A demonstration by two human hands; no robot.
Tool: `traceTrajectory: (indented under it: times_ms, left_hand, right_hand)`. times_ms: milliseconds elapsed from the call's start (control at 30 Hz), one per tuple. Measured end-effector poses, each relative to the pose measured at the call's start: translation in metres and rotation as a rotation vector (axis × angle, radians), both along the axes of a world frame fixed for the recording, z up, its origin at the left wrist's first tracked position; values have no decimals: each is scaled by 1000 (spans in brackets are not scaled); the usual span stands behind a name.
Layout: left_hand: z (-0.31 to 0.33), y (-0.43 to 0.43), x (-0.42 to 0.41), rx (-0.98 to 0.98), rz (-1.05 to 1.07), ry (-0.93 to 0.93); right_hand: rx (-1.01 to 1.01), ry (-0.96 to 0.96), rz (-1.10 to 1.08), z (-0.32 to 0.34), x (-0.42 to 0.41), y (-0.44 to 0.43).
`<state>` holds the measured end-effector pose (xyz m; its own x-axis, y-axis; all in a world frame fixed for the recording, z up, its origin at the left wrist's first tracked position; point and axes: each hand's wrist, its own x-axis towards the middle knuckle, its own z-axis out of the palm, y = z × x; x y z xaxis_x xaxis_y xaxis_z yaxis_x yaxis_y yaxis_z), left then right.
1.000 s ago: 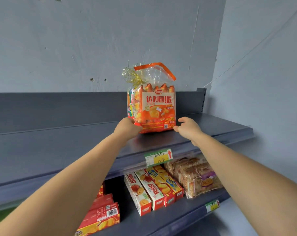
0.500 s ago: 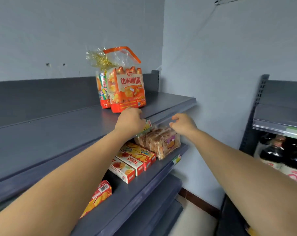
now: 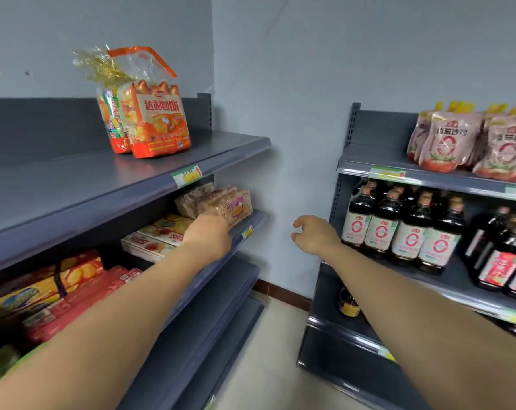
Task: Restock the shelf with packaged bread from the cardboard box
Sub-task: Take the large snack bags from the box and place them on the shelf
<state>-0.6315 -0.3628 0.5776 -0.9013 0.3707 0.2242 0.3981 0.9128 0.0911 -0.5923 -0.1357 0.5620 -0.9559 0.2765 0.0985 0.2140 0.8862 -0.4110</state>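
Note:
Two orange bags of packaged bread (image 3: 159, 125) stand upright, one behind the other, on the dark grey top shelf (image 3: 73, 184) of the left rack. My left hand (image 3: 209, 236) hovers well below them, in front of the second shelf's edge, and holds nothing; its fingers point away and are mostly hidden. Out over the aisle gap, my right hand (image 3: 314, 235) hangs with loosely curled fingers and is empty. The cardboard box is out of view.
The second shelf (image 3: 251, 217) carries wrapped sliced cakes (image 3: 218, 202) and flat biscuit boxes (image 3: 153, 244). The rack on the right holds dark sauce bottles (image 3: 398, 229) and pink pouches (image 3: 469, 143). Between the racks are a grey wall and pale floor (image 3: 274, 365).
Both hands have let go of the front bread bag and dropped away from the top shelf. The view has swung right, bringing the bottle rack into sight.

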Motion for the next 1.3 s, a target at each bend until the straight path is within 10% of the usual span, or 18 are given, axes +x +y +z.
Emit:
traceTrajectory:
  times_ms: [500,1300]
  left_hand:
    - [-91,-4,128,-247,-210,-124]
    - [-242,40,362,-328,-529,-377]
  right_hand:
    - [263,-256,-133,-71,174,7]
    - [118,-577,-429,-206,473,13]
